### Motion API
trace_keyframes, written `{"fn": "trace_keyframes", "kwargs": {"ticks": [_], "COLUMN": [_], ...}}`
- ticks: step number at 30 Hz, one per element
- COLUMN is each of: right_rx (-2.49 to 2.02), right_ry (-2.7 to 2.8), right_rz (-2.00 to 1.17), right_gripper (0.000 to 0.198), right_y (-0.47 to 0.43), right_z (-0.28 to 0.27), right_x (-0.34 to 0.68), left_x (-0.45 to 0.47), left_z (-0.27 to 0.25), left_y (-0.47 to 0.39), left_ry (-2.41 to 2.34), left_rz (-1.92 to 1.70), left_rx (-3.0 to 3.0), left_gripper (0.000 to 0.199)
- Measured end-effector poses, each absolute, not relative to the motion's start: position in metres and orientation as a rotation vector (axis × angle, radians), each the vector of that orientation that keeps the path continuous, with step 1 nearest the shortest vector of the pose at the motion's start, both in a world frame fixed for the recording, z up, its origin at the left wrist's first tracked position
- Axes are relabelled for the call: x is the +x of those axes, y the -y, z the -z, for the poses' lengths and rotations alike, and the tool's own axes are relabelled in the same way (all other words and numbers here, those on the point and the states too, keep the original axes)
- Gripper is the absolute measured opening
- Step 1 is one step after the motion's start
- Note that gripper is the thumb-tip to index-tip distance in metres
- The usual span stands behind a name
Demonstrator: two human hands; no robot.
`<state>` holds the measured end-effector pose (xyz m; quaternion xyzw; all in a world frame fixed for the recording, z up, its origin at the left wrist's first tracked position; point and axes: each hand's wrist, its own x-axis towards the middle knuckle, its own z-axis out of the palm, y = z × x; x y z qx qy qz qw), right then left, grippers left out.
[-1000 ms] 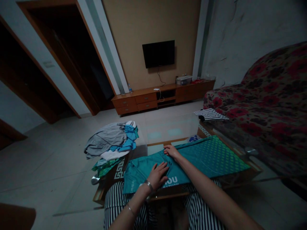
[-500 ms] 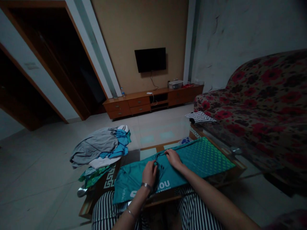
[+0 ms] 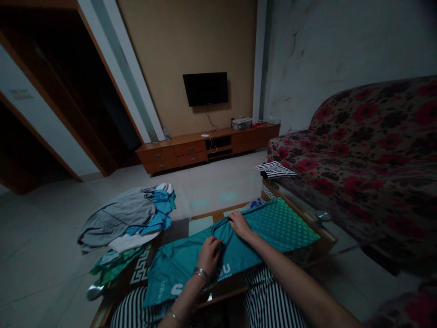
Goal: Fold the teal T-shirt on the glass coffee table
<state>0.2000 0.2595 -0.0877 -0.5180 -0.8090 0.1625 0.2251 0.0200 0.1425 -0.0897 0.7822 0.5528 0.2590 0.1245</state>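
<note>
A teal shirt (image 3: 177, 257) with white lettering lies folded into a long strip over a low glass-topped table, its right part fading into a green dotted pattern. My left hand (image 3: 210, 255), with bracelets at the wrist, rests on the middle of the shirt, fingers curled together against the cloth; what lies under the fingertips is partly hidden. Farther along, my right hand (image 3: 239, 225) pinches the shirt's far edge. Both hands are close together, the right one slightly farther from me.
A heap of clothes, with a grey garment (image 3: 119, 216) on top, hangs over the table's left end. Black-and-white striped cloth (image 3: 276, 169) lies at the far right corner, beside a floral sofa (image 3: 362, 132). Beyond stand a low wooden cabinet (image 3: 191, 152) and a wall-mounted television (image 3: 205, 89).
The dark cord-like strip between my hands no longer shows. My left hand has shifted slightly nearer to me over the cloth, while my right stays at the far edge. The view has turned slightly right.
</note>
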Motion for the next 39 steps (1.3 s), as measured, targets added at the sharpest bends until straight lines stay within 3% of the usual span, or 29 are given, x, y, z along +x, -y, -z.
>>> {"fn": "trace_keyframes", "kwargs": {"ticks": [4, 11, 15, 22, 27, 32, 39], "right_rx": [-1.38, -1.777, -1.879, -1.841, -1.994, -1.684, -1.859], "right_ry": [2.206, 2.039, 2.012, 2.191, 2.05, 2.261, 2.147], "right_rz": [-0.405, -0.157, -0.061, -0.033, 0.081, 0.032, 0.113], "right_gripper": [0.032, 0.036, 0.039, 0.048, 0.051, 0.049, 0.05], "right_y": [-0.255, -0.277, -0.299, -0.328, -0.322, -0.301, -0.309], "right_z": [0.09, 0.101, 0.112, 0.127, 0.126, 0.14, 0.147], "right_x": [0.226, 0.328, 0.385, 0.459, 0.434, 0.39, 0.453], "left_x": [0.013, 0.01, 0.008, 0.004, 0.004, 0.004, 0.001], "left_z": [0.098, 0.1, 0.102, 0.102, 0.101, 0.104, 0.114], "left_y": [-0.161, -0.182, -0.183, -0.182, -0.179, -0.179, -0.179], "left_ry": [-1.739, -1.96, -1.981, -1.977, -1.974, -1.975, -1.975], "left_rz": [-0.768, -0.247, -0.129, -0.094, -0.119, -0.155, -0.268], "left_rx": [2.289, 2.354, 2.39, 2.406, 2.403, 2.404, 2.418], "left_gripper": [0.044, 0.046, 0.051, 0.057, 0.058, 0.057, 0.055]}}
